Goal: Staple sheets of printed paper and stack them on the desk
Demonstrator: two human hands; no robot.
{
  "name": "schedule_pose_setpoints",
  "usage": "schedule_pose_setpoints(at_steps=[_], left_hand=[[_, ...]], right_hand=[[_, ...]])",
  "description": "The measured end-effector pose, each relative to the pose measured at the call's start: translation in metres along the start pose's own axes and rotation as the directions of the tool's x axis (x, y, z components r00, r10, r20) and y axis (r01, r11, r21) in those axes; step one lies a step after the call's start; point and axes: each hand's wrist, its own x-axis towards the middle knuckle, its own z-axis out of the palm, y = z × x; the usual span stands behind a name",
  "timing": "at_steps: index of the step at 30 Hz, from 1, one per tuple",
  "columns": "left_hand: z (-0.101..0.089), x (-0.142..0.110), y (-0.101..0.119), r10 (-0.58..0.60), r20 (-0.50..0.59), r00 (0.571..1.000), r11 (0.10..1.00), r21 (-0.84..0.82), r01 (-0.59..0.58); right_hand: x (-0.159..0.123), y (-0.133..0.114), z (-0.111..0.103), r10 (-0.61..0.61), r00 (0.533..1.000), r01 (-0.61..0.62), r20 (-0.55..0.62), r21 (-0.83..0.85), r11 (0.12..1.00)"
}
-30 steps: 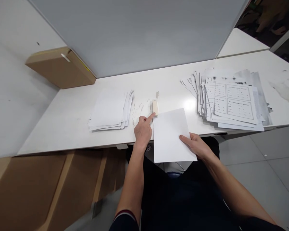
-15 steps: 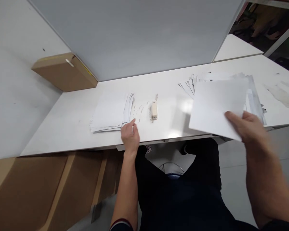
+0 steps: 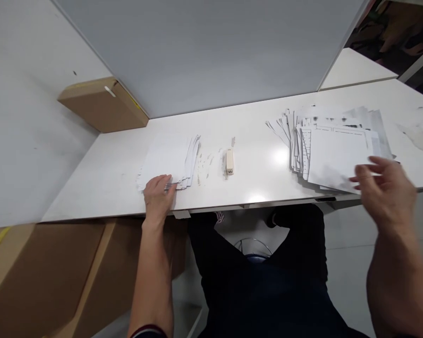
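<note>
On my feed the left hand point(image 3: 157, 197) is half curled at the near edge of a squared stack of thin white paper point(image 3: 167, 157), left on the smooth white desk point(image 3: 254, 126); I can't tell whether it pinches a sheet. I see the right hand point(image 3: 386, 188) with fingers parted beside a ragged, printed paper pile point(image 3: 305, 145) near the desk's front edge, right. A small beige oblong stapler point(image 3: 229, 162) lies between.

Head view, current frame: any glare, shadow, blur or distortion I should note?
Head view: two bright glare patches on the white desk, right of the beige stapler; a faint shadow on the top sheet beside the right hand; head view again: that hand slightly soft, stapler outline clearer; wide-angle stretch seems to bow the desk's front edge.
</note>
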Motion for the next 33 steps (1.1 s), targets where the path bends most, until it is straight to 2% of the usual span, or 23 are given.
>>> schedule_pose_setpoints(at_steps=[6,9,12,15,17,20,22,25,28,31,33], left_hand=[[-0.004,0.007,0.011,-0.059,0.107,0.992,0.996,0.067,0.052],[-0.009,0.011,0.015,-0.154,0.146,0.977,0.988,0.016,0.153],[-0.013,0.015,0.015,-0.266,0.193,0.945,0.956,-0.071,0.283],[-0.014,0.020,0.007,-0.335,0.230,0.914,0.917,-0.142,0.372],[-0.013,0.022,0.001,-0.321,0.226,0.920,0.916,-0.171,0.362],[-0.007,0.019,-0.002,-0.274,0.119,0.954,0.938,-0.188,0.293],[-0.004,0.014,0.004,-0.303,-0.004,0.953,0.929,-0.222,0.295],[-0.003,0.005,0.023,-0.414,-0.124,0.902,0.863,-0.369,0.345],[-0.008,-0.003,0.052,-0.488,-0.140,0.862,0.781,-0.511,0.359],[-0.014,-0.015,0.087,-0.428,-0.195,0.882,0.813,-0.510,0.282],[-0.015,-0.029,0.115,-0.294,-0.254,0.921,0.884,-0.438,0.162]], right_hand=[[-0.017,-0.028,0.090,-0.128,0.990,0.129,0.065,-0.020,0.991],[-0.022,-0.031,0.125,-0.176,0.972,0.173,0.155,0.033,0.984],[-0.023,-0.034,0.149,-0.247,0.932,0.238,0.266,0.064,0.969],[-0.020,-0.038,0.161,-0.280,0.903,0.271,0.326,0.075,0.960],[-0.017,-0.038,0.164,-0.262,0.901,0.235,0.344,0.119,0.965],[-0.012,-0.035,0.165,-0.206,0.904,0.128,0.375,0.221,0.967],[-0.011,-0.033,0.164,-0.172,0.905,0.064,0.389,0.274,0.960],[-0.011,-0.032,0.163,-0.135,0.907,0.006,0.398,0.308,0.951],[-0.013,-0.035,0.165,-0.096,0.907,-0.061,0.410,0.353,0.934],[-0.015,-0.044,0.171,-0.059,0.889,-0.183,0.454,0.470,0.864],[-0.015,-0.052,0.177,-0.041,0.859,-0.295,0.510,0.560,0.774]])
